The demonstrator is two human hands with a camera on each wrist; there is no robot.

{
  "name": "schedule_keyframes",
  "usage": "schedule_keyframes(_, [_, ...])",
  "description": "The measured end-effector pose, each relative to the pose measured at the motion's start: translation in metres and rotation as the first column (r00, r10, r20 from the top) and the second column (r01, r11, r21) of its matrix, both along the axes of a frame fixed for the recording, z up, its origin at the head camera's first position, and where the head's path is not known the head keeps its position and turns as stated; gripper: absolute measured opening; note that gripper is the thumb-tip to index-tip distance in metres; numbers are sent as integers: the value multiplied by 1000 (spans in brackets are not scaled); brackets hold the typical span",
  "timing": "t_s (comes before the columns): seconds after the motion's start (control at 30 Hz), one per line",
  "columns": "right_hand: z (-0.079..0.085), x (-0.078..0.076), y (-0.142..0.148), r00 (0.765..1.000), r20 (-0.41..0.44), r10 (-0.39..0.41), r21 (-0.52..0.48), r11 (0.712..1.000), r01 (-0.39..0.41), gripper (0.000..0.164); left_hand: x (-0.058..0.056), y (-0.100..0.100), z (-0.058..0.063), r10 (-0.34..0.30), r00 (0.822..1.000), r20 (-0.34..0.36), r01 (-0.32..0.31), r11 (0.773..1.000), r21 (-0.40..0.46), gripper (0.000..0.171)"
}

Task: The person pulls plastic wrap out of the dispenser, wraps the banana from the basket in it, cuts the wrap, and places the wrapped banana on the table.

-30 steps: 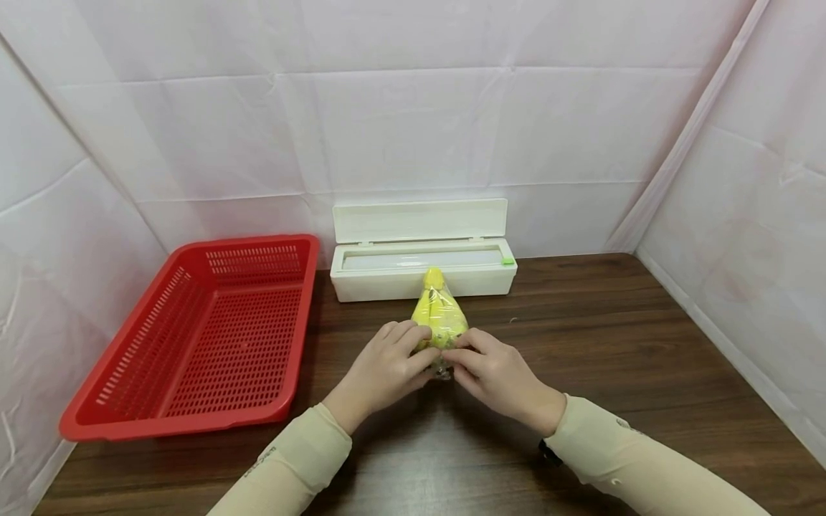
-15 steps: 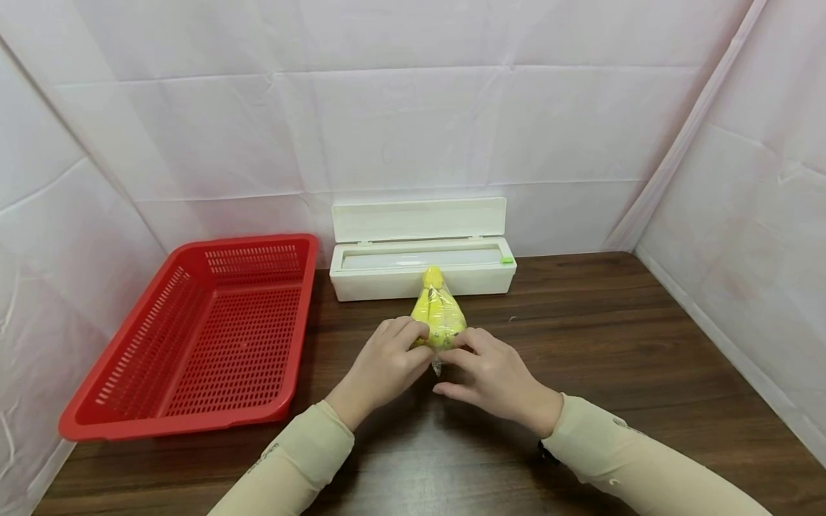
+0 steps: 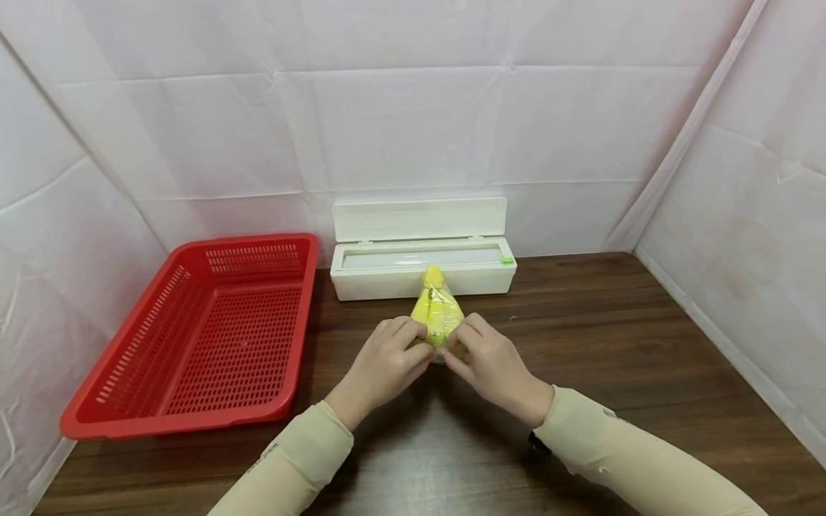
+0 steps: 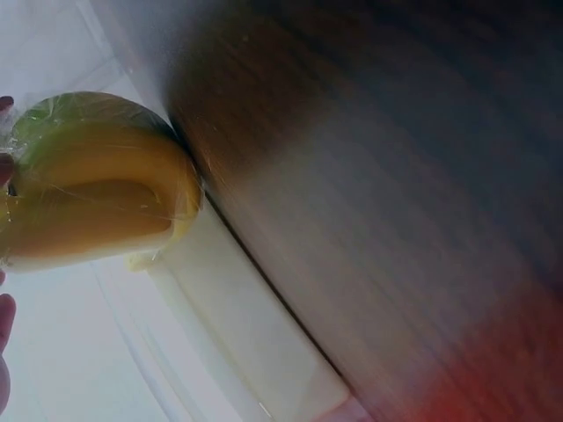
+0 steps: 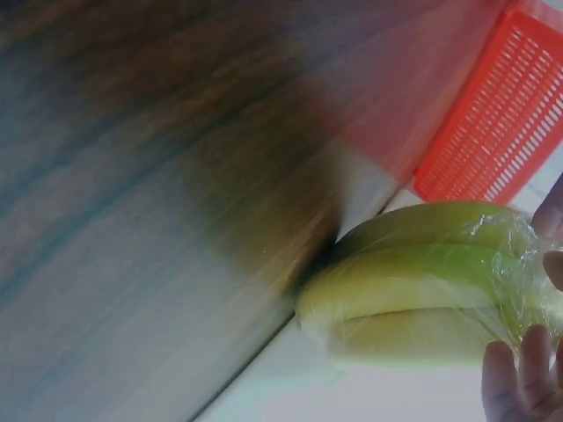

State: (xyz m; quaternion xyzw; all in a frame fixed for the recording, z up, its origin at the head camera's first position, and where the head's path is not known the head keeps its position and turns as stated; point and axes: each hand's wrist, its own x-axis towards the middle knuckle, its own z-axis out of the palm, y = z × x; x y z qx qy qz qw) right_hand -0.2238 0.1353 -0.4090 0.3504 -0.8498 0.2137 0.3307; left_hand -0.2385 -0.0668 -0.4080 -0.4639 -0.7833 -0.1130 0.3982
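Observation:
A bunch of yellow bananas (image 3: 436,309), wrapped in clear cling film, rests with its stem end against the front of a white cling film box. My left hand (image 3: 389,362) holds the near end of the bunch from the left, fingers curled. From the right, my right hand (image 3: 493,367) pinches the film at the banana tips, its thumb close to the left thumb. Greenish wrapped bananas (image 5: 422,281) and crinkled film (image 5: 517,251) show in the right wrist view. The fingertips partly hide the near end of the bunch.
The white cling film box (image 3: 387,288) stands at the back with its lid (image 3: 419,220) raised and a green slider (image 3: 507,260) at its right end. A red plastic basket (image 3: 295,358) sits on the left of the dark wooden table (image 3: 613,337). White cloth walls surround it.
The right thumb lifted off the film, then came back in toward the banana tips. The loose film tail at the near end is now tucked in. The left hand has hardly moved.

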Motion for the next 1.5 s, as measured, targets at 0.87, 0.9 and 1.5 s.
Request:
schedule_keyframes(0.87, [1,-10,22,982,-90,166,255,957,-139,22,-2,-3,-1,48,999,-22,-49,997,-52,12])
schedule_keyframes(0.9, [1,-11,22,981,-103,168,262,955,-136,17,-2,-3,-1,47,999,-19,-48,998,-52,12])
schedule_keyframes(1.5, [0,-14,9,995,64,74,48,996,-77,29,0,4,0,26,1000,0,-26,999,-44,9])
